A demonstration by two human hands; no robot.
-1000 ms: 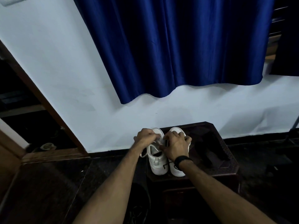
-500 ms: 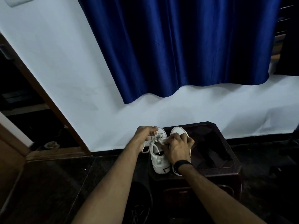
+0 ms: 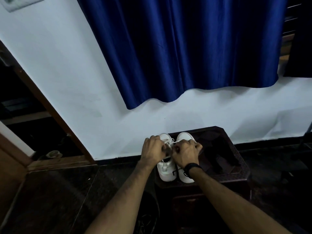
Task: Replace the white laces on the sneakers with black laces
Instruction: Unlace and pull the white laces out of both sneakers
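Two white sneakers stand side by side on a dark wooden stool [image 3: 236,176], heels toward me. Over the left sneaker [image 3: 166,171] my left hand [image 3: 152,150] pinches its white lace [image 3: 168,141]. My right hand [image 3: 185,153], with a black band on the wrist, grips the same lace from the other side and covers the middle of the right sneaker [image 3: 185,178]. A strand of black lace [image 3: 176,171] hangs between the two heels. The eyelets are hidden under my fingers.
The stool stands against a white wall under a blue curtain [image 3: 185,48]. Dark cloth-like shapes [image 3: 217,154] lie on the stool's right half. The floor is dark tile; a wooden door frame [image 3: 50,115] runs at the left. A dark round object [image 3: 148,215] sits below the stool.
My left hand shifted right and down onto the left sneaker's laces, coming close to my right hand. The white lace is now pulled across between both hands.
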